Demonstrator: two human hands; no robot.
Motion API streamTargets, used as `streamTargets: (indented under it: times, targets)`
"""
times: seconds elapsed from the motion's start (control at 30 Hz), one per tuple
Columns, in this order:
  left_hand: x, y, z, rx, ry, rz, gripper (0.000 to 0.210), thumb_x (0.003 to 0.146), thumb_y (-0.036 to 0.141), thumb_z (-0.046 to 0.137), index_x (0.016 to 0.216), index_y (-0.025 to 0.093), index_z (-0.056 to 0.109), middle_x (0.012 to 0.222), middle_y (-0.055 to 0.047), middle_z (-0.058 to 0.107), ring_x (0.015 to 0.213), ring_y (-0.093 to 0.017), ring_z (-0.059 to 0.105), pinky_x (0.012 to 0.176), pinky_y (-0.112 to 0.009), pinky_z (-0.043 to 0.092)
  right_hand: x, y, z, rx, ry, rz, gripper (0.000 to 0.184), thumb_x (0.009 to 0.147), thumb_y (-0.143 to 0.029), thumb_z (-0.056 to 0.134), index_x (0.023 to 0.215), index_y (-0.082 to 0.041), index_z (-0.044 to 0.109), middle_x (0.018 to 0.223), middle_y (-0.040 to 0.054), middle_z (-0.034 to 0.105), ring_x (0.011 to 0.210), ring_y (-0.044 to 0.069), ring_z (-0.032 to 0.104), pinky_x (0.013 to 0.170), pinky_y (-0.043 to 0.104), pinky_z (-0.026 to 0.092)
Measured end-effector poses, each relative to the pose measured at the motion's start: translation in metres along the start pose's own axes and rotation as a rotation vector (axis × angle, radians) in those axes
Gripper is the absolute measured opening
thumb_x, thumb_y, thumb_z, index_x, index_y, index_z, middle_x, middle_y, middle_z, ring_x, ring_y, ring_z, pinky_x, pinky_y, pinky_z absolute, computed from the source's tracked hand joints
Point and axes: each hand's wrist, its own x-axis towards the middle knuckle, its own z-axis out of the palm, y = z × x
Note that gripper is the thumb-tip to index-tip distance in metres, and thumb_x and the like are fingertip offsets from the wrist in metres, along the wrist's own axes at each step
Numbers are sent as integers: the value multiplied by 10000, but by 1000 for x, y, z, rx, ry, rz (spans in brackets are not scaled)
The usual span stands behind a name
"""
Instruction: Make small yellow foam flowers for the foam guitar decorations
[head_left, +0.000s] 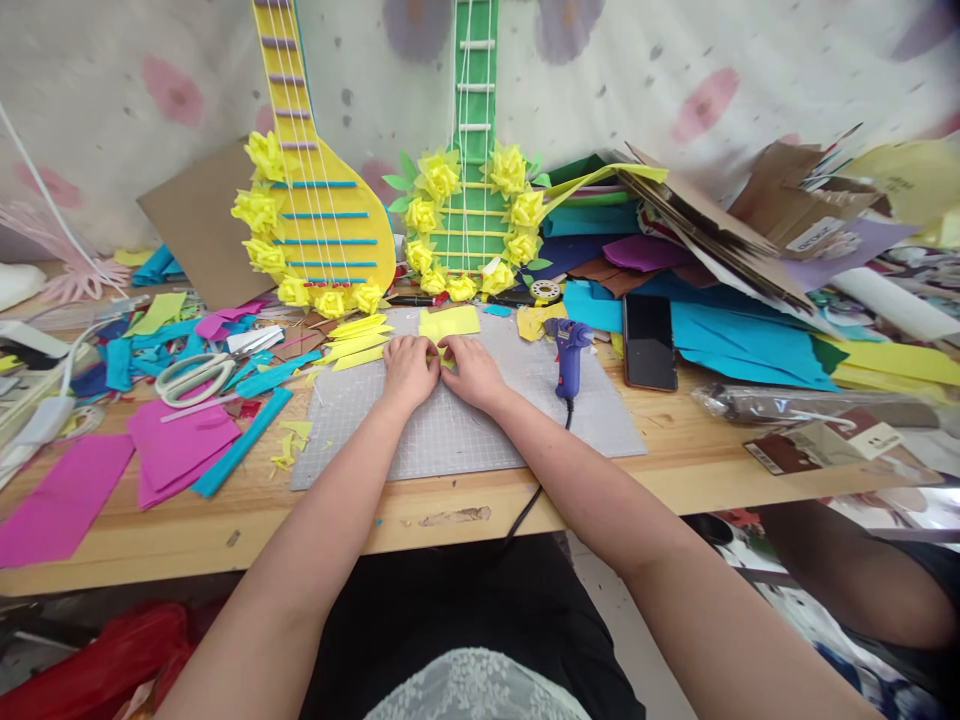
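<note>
Over the grey cutting mat [450,440], my left hand [411,372] and my right hand [472,374] meet with fingertips almost touching. Both are closed in a pinch on a small yellow piece [445,356], mostly hidden by the fingers. Just beyond them lies a flat yellow sheet [450,320]. Several cut yellow strips [356,342] rest left of my left hand. A blue glue gun [571,352] stands to the right of my right hand, its cord running off the table's front edge.
Behind the mat lean a yellow paper guitar [337,220] and a green one [472,215] with yellow flowers. Scissors [196,378], magenta sheets [180,445] and blue scraps lie left. A phone [649,342], blue sheets [742,335] and stacked cardboard [712,220] are right.
</note>
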Motion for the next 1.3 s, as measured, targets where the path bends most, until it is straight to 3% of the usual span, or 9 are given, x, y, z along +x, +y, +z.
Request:
streamTargets:
  times: [0.37, 0.7, 0.83, 1.03, 1.2, 1.3]
  targets:
    - [-3, -3, -9, 11, -15, 47, 115, 754, 297, 513, 815, 246, 596, 982, -65, 586, 1075, -268, 411, 975, -459, 222, -2, -5, -2, -106, -38, -9, 266, 778, -185, 451, 1034, -168, 522, 977, 92, 573, 894, 216, 476, 818, 365, 375]
    - [1, -7, -9, 70, 86, 15, 214, 738, 124, 427, 839, 241, 575, 929, -61, 603, 1014, -251, 449, 935, -423, 275, -3, -5, 0, -104, -36, 8, 296, 769, -185, 461, 1061, -157, 493, 1008, 103, 569, 917, 224, 478, 826, 375, 377]
    - [0, -10, -11, 59, 122, -8, 246, 729, 104, 414, 852, 238, 579, 939, -53, 614, 1002, -243, 471, 932, -415, 283, -3, -5, -1, -24, -14, 11, 286, 752, -168, 461, 1036, -163, 495, 966, 89, 579, 907, 216, 490, 824, 374, 389]
    - [-5, -4, -11, 30, 104, -39, 296, 781, 238, 429, 1046, 202, 555, 1095, -98, 597, 1070, -267, 474, 976, -427, 261, 3, 8, -7, 136, 191, 178, 320, 707, -96, 413, 1005, -184, 485, 977, 72, 603, 946, 211, 508, 836, 372, 408]
    - [-5, 2, -10, -42, 81, -49, 382, 793, 304, 447, 1155, 184, 468, 1108, -110, 602, 1119, -270, 469, 1040, -480, 161, 5, 13, -6, 134, 139, 211, 366, 657, -80, 461, 1006, -186, 480, 995, 81, 608, 973, 228, 516, 879, 416, 401]
    - [-4, 4, -10, -150, 73, -8, 442, 752, 243, 508, 1182, 201, 418, 1081, -82, 612, 1078, -236, 510, 1044, -471, 188, 3, 9, -5, 226, 150, 200, 362, 662, -97, 455, 1011, -194, 476, 1051, 78, 564, 899, 185, 548, 844, 381, 436]
